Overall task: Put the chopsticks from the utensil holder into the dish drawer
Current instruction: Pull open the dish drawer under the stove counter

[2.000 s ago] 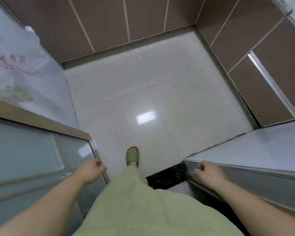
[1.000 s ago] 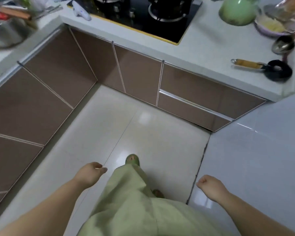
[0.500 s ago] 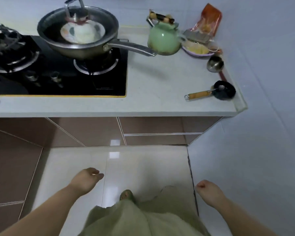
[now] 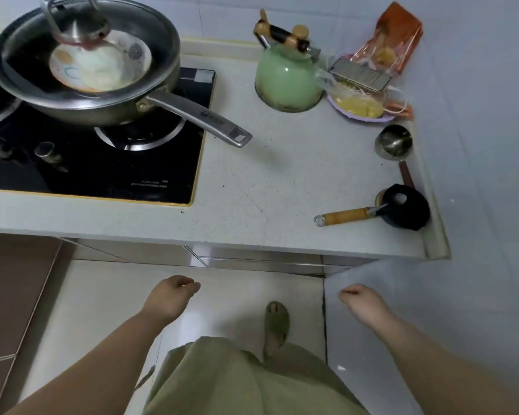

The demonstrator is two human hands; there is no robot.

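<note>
— Both hands hang low over the floor (image 4: 96,295), in front of the counter (image 4: 282,187). What do they hold?
— Nothing. Left hand (image 4: 170,296) has its fingers loosely curled; right hand (image 4: 361,301) is curled too, nearly a loose fist, and both are bare.
— Where are the chopsticks and their holder?
— I cannot see either, nor an open drawer. Below the counter edge only closed cabinet fronts (image 4: 252,259) show.
— What sits on the counter?
— A steel pan (image 4: 81,70) on the black stove (image 4: 102,163), with a bowl (image 4: 99,67) inside under a lid, its handle pointing right. Beside it a green kettle (image 4: 286,76), then a purple dish (image 4: 358,107) of yellow shreds with a grater (image 4: 360,74) leaning over it, and an orange bag (image 4: 393,40) behind.
— Anything near the right edge?
— A small steel ladle (image 4: 393,142), and a black pot (image 4: 405,208) with a wooden handle pointing left.
— And lower down?
— One foot in a green slipper (image 4: 276,322), and green cloth over the legs.
</note>
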